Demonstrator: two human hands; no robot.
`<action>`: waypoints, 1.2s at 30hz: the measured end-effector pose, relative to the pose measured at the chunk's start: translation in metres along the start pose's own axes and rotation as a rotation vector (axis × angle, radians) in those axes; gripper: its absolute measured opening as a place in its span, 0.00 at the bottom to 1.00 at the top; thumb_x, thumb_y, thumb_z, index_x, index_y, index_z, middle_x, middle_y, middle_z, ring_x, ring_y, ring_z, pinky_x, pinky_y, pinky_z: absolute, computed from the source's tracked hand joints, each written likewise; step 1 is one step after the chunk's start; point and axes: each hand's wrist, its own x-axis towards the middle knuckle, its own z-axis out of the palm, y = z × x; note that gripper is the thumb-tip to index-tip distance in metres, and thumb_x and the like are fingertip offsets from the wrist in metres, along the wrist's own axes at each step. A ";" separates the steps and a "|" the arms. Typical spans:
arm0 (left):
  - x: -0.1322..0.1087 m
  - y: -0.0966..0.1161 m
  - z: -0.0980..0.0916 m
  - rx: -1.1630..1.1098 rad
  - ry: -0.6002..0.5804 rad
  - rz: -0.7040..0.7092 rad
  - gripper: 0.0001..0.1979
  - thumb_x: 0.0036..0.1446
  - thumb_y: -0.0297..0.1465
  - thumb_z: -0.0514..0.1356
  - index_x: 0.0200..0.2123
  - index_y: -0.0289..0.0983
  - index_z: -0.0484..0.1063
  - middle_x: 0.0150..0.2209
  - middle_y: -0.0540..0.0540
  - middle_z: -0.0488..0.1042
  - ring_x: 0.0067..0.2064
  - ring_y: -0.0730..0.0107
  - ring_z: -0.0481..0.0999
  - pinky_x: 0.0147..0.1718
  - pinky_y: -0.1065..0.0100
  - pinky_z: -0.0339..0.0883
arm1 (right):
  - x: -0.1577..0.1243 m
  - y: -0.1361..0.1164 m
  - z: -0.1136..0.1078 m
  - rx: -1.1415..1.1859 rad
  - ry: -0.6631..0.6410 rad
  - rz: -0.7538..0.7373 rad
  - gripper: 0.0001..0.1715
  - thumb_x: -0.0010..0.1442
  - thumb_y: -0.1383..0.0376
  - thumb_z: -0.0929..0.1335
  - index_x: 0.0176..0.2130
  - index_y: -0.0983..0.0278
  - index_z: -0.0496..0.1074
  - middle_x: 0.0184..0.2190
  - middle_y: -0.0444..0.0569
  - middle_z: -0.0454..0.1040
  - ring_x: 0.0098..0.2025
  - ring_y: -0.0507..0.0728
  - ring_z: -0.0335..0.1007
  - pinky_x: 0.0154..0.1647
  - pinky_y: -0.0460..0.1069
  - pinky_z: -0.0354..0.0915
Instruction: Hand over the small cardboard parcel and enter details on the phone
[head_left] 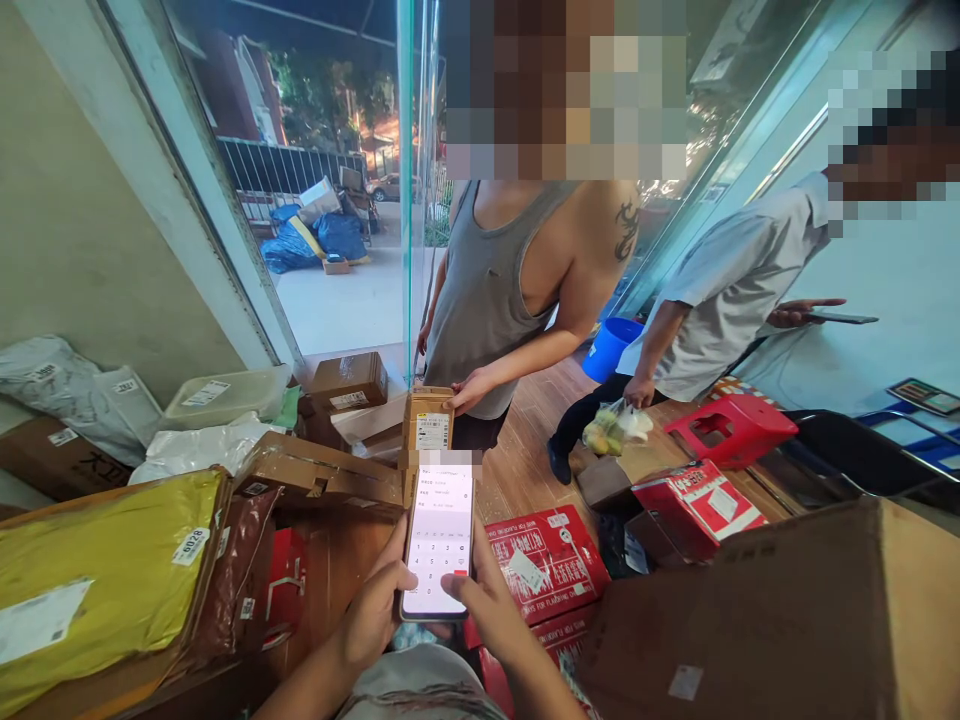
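A smartphone (437, 540) with a number keypad on its lit screen is held upright between both hands at the lower centre. My left hand (379, 600) wraps its left edge, thumb at the keypad's lower left. From the right side my right hand (484, 592) grips it, thumb over the lower right keys. Just beyond the phone's top, a person in a grey tank top (495, 290) holds a labelled brown parcel (431, 425) in one hand.
Parcels, including a yellow package (105, 570), fill the left side. Red boxes (547, 560) and a large brown carton (735, 610) lie to the right. Another person in a light shirt (735, 290) carries a bag (616, 428) near a red stool (731, 428).
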 end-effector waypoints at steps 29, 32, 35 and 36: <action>-0.003 0.000 -0.001 0.039 0.034 0.003 0.49 0.43 0.26 0.55 0.65 0.43 0.31 0.50 0.39 0.71 0.39 0.58 0.74 0.22 0.71 0.69 | 0.024 -0.022 0.009 -0.114 0.253 -0.009 0.30 0.48 0.44 0.68 0.33 0.69 0.72 0.23 0.47 0.72 0.23 0.51 0.60 0.23 0.46 0.55; -0.003 0.000 0.000 0.043 0.046 0.002 0.49 0.43 0.27 0.54 0.65 0.43 0.29 0.50 0.39 0.71 0.37 0.58 0.74 0.21 0.69 0.70 | 0.024 -0.022 0.011 -0.088 0.255 0.000 0.31 0.48 0.43 0.68 0.33 0.68 0.72 0.22 0.46 0.72 0.22 0.51 0.60 0.23 0.46 0.54; -0.004 0.001 -0.001 0.044 0.043 0.007 0.48 0.43 0.27 0.54 0.65 0.42 0.31 0.50 0.38 0.71 0.35 0.59 0.75 0.22 0.65 0.72 | 0.021 -0.023 0.012 -0.035 0.220 -0.008 0.29 0.49 0.45 0.67 0.37 0.67 0.72 0.26 0.47 0.74 0.25 0.54 0.64 0.26 0.47 0.58; -0.004 0.001 -0.002 0.041 0.041 0.009 0.48 0.44 0.27 0.54 0.65 0.42 0.31 0.50 0.38 0.71 0.34 0.60 0.74 0.22 0.65 0.72 | 0.020 -0.023 0.012 -0.030 0.213 -0.013 0.28 0.49 0.47 0.67 0.38 0.66 0.72 0.28 0.48 0.74 0.28 0.55 0.65 0.27 0.48 0.59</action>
